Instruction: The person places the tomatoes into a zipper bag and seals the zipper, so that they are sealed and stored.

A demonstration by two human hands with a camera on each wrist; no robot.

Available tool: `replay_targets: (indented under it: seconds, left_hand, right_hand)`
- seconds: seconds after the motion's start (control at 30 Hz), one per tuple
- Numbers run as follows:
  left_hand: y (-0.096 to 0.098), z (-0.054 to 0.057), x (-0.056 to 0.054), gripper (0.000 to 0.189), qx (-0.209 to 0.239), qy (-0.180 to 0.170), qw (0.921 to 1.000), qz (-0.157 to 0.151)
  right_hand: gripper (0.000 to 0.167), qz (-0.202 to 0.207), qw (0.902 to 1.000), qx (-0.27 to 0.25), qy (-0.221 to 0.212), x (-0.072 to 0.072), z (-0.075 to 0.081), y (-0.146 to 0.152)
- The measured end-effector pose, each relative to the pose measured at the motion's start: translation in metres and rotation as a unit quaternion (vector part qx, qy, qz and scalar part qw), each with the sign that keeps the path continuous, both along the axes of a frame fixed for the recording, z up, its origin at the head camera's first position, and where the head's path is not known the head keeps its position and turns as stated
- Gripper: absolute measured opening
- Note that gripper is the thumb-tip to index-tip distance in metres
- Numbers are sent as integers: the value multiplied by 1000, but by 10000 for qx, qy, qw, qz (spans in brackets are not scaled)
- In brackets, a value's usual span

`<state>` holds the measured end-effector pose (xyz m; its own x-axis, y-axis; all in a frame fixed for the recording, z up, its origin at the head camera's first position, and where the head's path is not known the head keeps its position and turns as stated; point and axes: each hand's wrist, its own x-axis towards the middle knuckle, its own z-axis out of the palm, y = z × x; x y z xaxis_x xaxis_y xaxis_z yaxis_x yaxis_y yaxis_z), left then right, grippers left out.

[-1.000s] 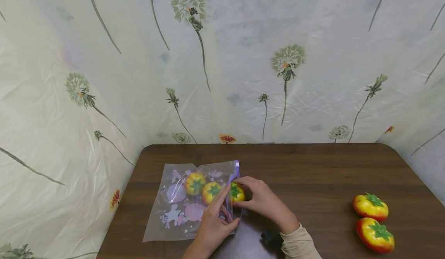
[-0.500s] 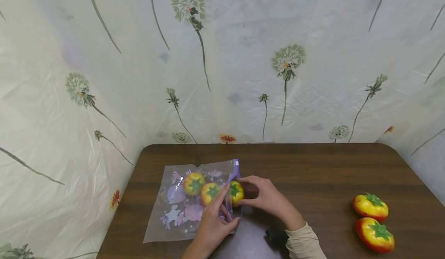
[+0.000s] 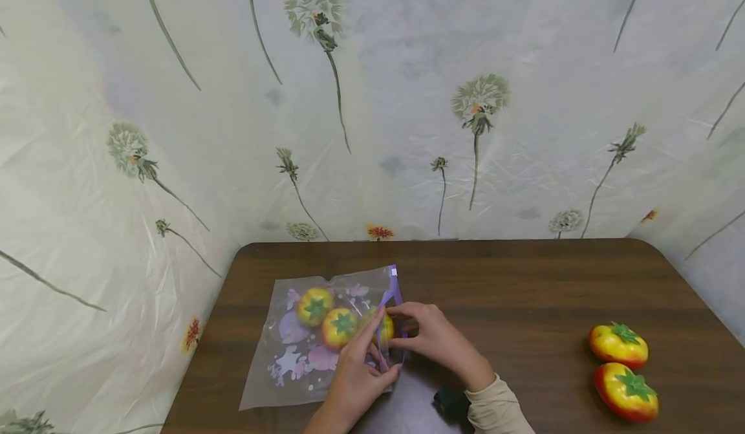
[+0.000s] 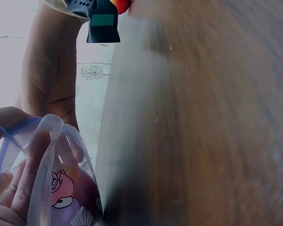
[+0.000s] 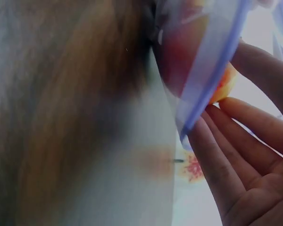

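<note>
A clear zip bag [image 3: 259, 376] with a purple edge and pastel sea-creature prints lies on the table, its mouth facing right. Two yellow-and-red persimmons [image 3: 315, 306] with green leaf tops are inside. My left hand [image 3: 356, 376] holds the bag's mouth, a finger against the purple edge; in the left wrist view, fingers [image 4: 26, 188] show by the raised plastic. A third persimmon [image 3: 384, 327] sits in the mouth, partly behind the plastic. My right hand [image 3: 445, 343] has thumb and index finger around its outer side. The right wrist view shows the fingers reaching to this persimmon [image 5: 224, 84] beside the purple edge.
Two more persimmons [image 3: 619, 345] sit close together at the right of the brown wooden table [image 3: 524, 279]. A dark wrist device [image 3: 451, 405] is under the right forearm. A dandelion-patterned sheet [image 3: 396, 110] hangs behind and to the sides.
The third persimmon has moved left, deeper into the bag's mouth, with my right hand following it. Both persimmons inside have shifted left. My left hand has stayed nearly in place.
</note>
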<state>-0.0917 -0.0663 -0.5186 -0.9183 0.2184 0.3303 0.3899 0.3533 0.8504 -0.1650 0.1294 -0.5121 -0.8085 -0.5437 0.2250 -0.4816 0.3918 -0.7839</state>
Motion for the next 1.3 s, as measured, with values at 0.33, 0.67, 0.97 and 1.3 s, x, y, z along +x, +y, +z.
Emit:
replay_targets:
  seconds: [0.33,0.67,0.97,1.3]
  left_hand:
    - [0,2,1,94,13,-135,9999,-80]
    - [1,1,1,93,69,-137,9998,-112]
    - [2,-2,1,95,114,48,9999,-71]
    - [2,-1,2,95,85,-33,9999,-83]
  right_hand:
    - [45,-118,9997,-42,232,1,-5,-8]
    - [43,-361,9984,141,401,2,-8,-16]
    - [39,-412,9968,191,661,3,-10,-21]
    - [35,-549,9928,478,949,6,-13,-24]
